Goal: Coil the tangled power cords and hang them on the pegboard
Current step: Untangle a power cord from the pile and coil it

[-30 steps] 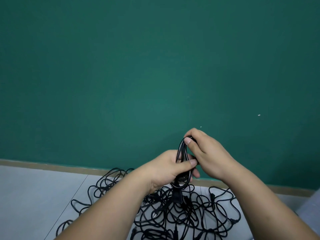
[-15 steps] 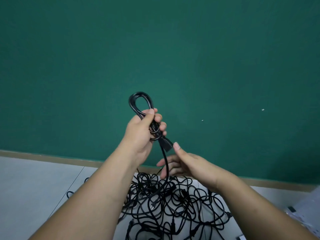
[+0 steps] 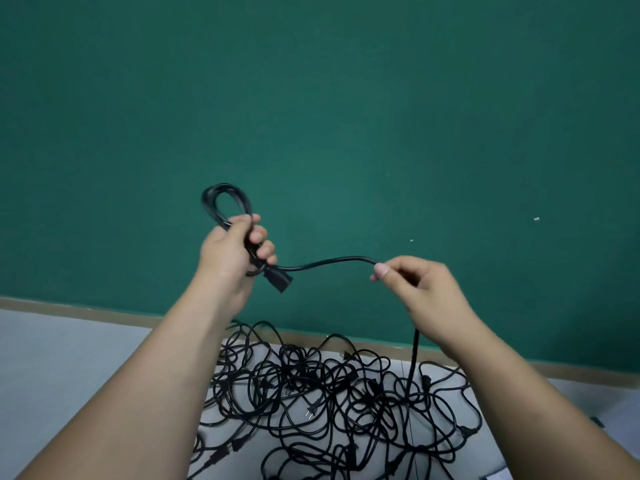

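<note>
My left hand [image 3: 231,251] grips a small coil of black power cord [image 3: 225,199], its loop sticking up above the fist and a black connector [image 3: 278,280] hanging below it. From that fist a length of the same cord [image 3: 332,262] runs right to my right hand [image 3: 422,289], which pinches it between thumb and fingers. Below my right hand the cord drops straight down into a tangled pile of black power cords [image 3: 332,396] on the floor. No pegboard is in view.
A plain green wall [image 3: 346,116] fills the upper view, with a tan baseboard [image 3: 69,310] along its foot. The floor [image 3: 52,368] is light grey tile. Something pale lies at the lower right edge [image 3: 498,476].
My right hand has moved out to the right, drawing a stretch of cord taut away from the coil. My left hand has stayed raised with the coil.
</note>
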`<control>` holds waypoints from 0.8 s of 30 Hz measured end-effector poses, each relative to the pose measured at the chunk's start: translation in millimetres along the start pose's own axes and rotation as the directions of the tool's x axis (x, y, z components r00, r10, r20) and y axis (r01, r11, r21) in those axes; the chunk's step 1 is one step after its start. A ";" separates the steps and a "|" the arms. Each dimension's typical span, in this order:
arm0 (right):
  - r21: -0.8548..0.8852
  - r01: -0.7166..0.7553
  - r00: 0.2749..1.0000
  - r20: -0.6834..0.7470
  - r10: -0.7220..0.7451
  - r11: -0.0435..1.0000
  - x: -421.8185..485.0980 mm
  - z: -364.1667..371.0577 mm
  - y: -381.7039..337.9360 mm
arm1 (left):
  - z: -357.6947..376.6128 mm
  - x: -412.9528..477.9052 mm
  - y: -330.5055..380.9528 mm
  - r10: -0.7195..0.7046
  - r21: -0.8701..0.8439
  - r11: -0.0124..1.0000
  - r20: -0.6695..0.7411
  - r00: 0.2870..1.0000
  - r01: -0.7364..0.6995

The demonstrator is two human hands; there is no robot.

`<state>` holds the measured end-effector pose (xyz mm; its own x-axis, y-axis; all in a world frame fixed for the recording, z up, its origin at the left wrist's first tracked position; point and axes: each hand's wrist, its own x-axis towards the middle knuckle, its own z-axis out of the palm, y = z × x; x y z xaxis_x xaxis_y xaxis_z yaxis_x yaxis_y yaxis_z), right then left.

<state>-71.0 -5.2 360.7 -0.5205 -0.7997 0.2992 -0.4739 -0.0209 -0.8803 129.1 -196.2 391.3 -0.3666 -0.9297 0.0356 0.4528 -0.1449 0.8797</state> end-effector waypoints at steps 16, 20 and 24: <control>-0.160 0.266 0.931 -0.213 -0.297 0.951 -11.2 -7.2 -35.0 | 49.5 -39.7 -50.1 -0.269 0.427 0.900 0.378 0.886 0.091; -0.177 0.214 0.943 -0.221 -0.251 0.961 -8.0 -8.9 -30.0 | 55.3 -48.7 -53.2 -0.302 0.497 0.866 0.433 0.850 0.054; -0.236 0.185 0.933 -0.262 -0.246 0.954 -3.7 -8.2 -21.2 | 59.7 -57.6 -55.5 -0.361 0.530 0.845 0.455 0.814 0.079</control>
<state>-64.9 3.1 381.4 -0.5552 -0.5841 0.5920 -0.7160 -0.0264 -0.6976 76.6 -114.3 368.8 -0.8319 -0.5501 -0.0732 -0.0770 -0.0163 0.9969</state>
